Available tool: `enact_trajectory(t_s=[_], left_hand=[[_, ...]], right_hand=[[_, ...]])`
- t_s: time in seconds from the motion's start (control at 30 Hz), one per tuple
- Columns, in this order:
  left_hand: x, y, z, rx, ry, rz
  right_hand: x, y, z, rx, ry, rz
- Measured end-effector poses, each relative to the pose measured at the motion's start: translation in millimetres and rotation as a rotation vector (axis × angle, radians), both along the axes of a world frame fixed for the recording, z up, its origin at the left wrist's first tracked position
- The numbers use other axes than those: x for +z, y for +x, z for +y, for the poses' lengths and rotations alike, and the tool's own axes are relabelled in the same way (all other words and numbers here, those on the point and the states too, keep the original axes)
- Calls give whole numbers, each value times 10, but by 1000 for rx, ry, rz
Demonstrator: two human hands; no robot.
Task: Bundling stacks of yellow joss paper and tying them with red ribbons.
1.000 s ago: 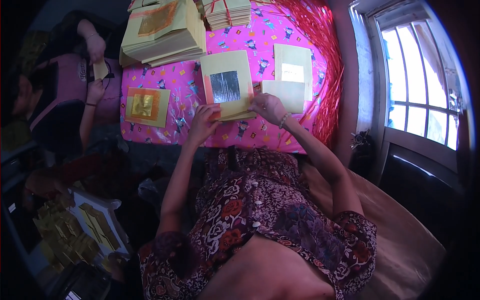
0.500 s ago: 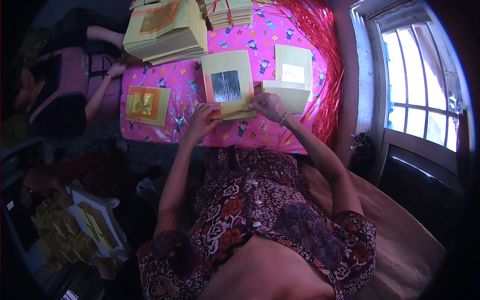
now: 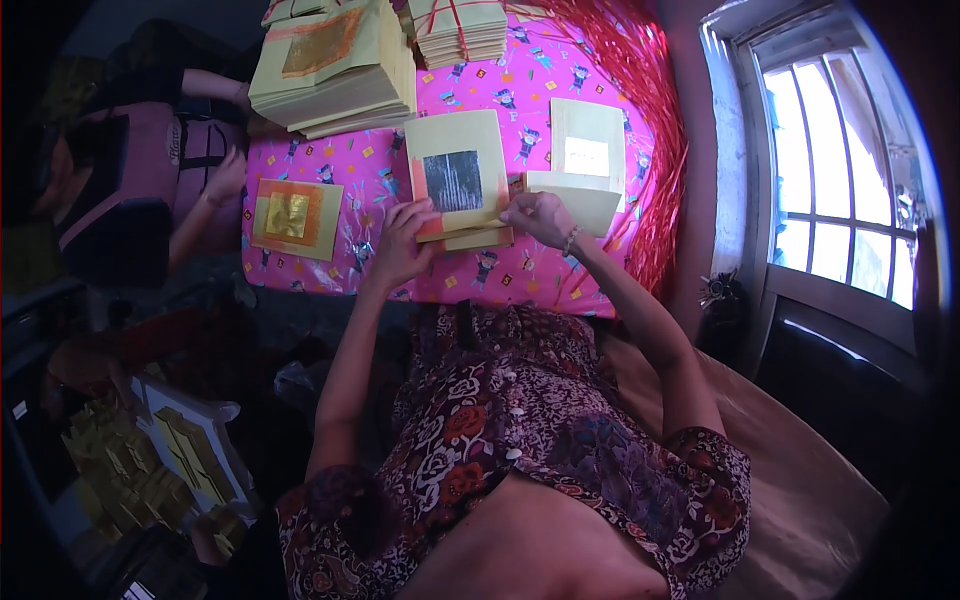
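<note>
Here, left hand [image 3: 402,246] touches, right hand [image 3: 545,218] pinches 1 silver-patched sheet [image 3: 454,180].

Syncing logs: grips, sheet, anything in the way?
Left grip on silver-squared sheet, left side. Right grip at near right corner. Second sheet protruding beneath. Cream paper by right grip.
</note>
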State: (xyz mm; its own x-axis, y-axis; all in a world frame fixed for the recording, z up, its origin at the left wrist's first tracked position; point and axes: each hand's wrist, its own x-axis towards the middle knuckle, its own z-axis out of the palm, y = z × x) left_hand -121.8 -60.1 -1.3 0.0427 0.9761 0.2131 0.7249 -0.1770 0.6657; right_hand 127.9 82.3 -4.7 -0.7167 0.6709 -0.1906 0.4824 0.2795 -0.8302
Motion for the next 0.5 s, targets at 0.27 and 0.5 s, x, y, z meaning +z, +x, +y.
enact_trajectory(t_s=[0.27,0.5], left_hand=[[-137,-334,445,5,163,101],[-209,-496,723,99,71,-97]], right_hand=[[60,31,187,224,-30,124],[111,-212,274,52,230,175]])
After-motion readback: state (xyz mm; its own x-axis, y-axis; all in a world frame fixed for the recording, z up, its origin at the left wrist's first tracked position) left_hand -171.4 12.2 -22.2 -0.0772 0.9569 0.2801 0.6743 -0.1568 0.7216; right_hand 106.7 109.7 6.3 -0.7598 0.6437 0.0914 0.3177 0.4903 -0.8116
